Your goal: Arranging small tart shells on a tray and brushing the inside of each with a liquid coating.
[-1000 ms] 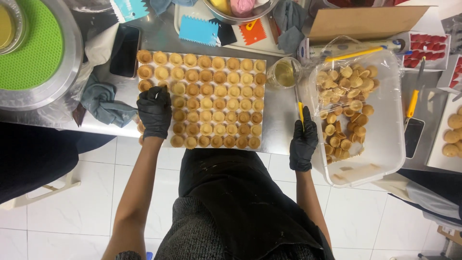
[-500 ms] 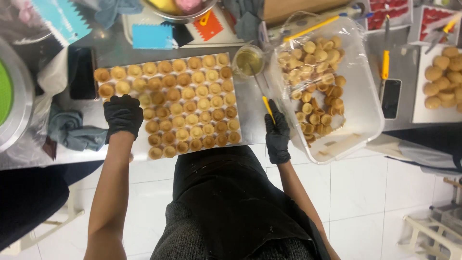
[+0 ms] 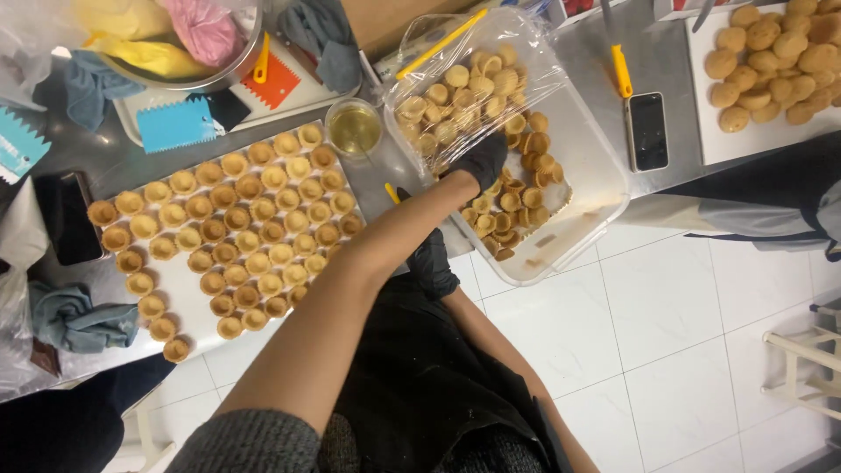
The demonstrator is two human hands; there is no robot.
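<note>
My left hand (image 3: 482, 162), in a black glove, reaches across my body into a clear plastic container (image 3: 596, 180) and rests on the loose tart shells (image 3: 517, 210) inside; its fingertips are hidden among them. Under that arm, my gloved right hand (image 3: 434, 263) grips a yellow-handled tool (image 3: 392, 191), of which only the yellow tip shows. To the left lie rows of small tart shells (image 3: 236, 228) on a white tray. Plastic wrap (image 3: 455, 79) is folded back over the container's far side.
A small glass of yellowish liquid (image 3: 353, 129) stands between tray and container. A phone (image 3: 648, 131) and a yellow-handled knife (image 3: 620, 70) lie to the right, by a board of round pastries (image 3: 771, 52). Another person's dark clothing (image 3: 771, 193) is nearby. A bowl of piping bags (image 3: 175, 44) sits behind.
My left hand left the tray of shells and crossed right into the plastic container. The right hand drew back toward my body with the tool. The view shifted and closed in.
</note>
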